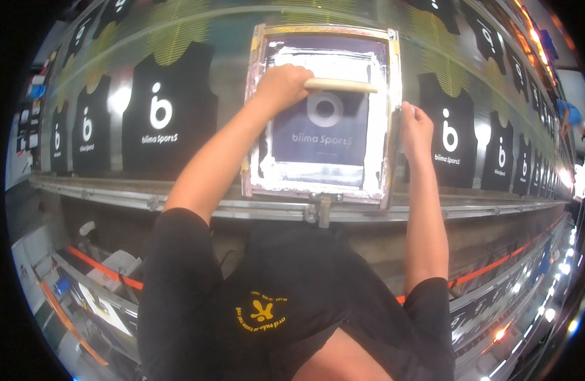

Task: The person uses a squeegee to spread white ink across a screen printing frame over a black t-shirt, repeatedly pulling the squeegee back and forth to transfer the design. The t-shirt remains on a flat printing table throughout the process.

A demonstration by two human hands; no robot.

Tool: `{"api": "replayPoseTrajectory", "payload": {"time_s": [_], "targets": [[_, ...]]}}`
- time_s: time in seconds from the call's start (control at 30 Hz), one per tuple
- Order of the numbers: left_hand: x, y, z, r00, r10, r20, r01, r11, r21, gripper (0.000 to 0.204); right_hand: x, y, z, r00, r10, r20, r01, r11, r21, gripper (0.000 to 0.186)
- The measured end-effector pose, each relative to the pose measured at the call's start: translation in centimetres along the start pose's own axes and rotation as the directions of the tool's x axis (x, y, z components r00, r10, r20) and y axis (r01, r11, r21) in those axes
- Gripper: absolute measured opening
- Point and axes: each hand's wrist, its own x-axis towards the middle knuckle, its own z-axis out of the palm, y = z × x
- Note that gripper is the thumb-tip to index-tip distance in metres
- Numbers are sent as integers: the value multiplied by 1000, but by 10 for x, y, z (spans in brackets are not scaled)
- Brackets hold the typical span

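My left hand (284, 86) is closed round one end of a pale squeegee (343, 85). The squeegee lies crosswise on the upper part of a screen-printing frame (257, 47), over mesh bearing a round logo and lettering. White ink is smeared along the inside borders. At the frame's right edge my right hand (417, 124) is closed, its fingertips on the rim; the exact grip is partly hidden. Black sleeveless shirts with white logos lie on the long table, one to the left (171, 111) and another to the right (449, 130) of the frame.
A metal rail (235, 208) runs along the table's near edge, with a small clamp or stop (324, 213) below the frame. More printed shirts (92, 127) continue in rows both ways. An orange strip (108, 270) runs behind me. Someone in blue (569, 114) is at the far right.
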Motion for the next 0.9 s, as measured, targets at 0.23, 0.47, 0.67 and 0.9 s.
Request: {"api": "replayPoseTrajectory", "payload": {"time_s": [0.23,0.47,0.67,0.9], "targets": [[-178,116,11,993,-17,-116,24,998,54,61,1,-9,-5,1000,-6,21,4,997,73,38],[-224,124,-14,993,17,-119,-25,998,-64,59,-1,-5,14,948,-295,-117,296,955,-16,38],[-277,25,-88,994,-96,52,101,990,-99,62,-49,6,136,971,-230,-64,238,954,184,32],[-366,-134,-184,969,-170,178,184,981,-67,60,-117,45,348,979,-188,-73,199,963,179,27]]}}
